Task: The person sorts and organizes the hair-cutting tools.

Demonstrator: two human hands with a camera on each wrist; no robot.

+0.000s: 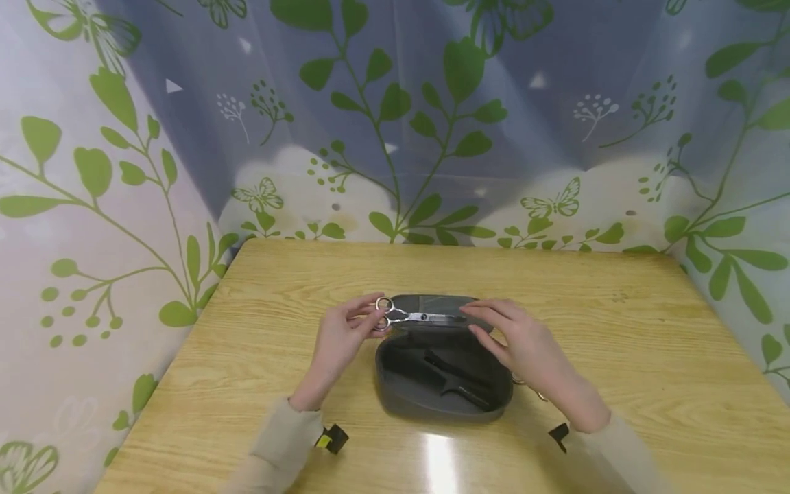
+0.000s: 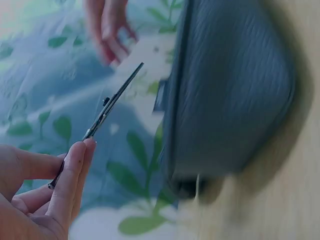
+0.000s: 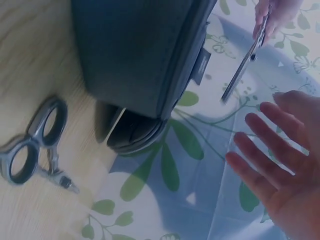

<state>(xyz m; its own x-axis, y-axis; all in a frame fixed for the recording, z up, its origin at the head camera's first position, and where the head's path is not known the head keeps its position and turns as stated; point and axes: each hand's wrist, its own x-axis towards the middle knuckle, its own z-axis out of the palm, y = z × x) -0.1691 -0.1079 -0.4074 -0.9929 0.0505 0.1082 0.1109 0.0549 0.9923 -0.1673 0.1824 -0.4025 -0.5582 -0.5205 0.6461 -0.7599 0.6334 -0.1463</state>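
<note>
I am holding the silver scissors (image 1: 424,318) level above the far part of the open grey case (image 1: 395,401), in front of its lid (image 1: 441,303), blades lying together and pointing right. To do this well, I judge I should be gripping the ring end firmly, letting no finger pull the rings apart, and minding the tip near my other fingers.

My left hand (image 1: 336,336) is pinching the rings between thumb and fingers. My right hand (image 1: 524,343) is hovering just beside the tip; its fingers are spreading loosely, holding nothing, and the right wrist view is showing a gap to the blades.

Below, a black tool (image 1: 472,396) is lying inside the case. A second pair of scissors (image 3: 39,139) is resting on the table (image 1: 247,384), right of the case.
</note>
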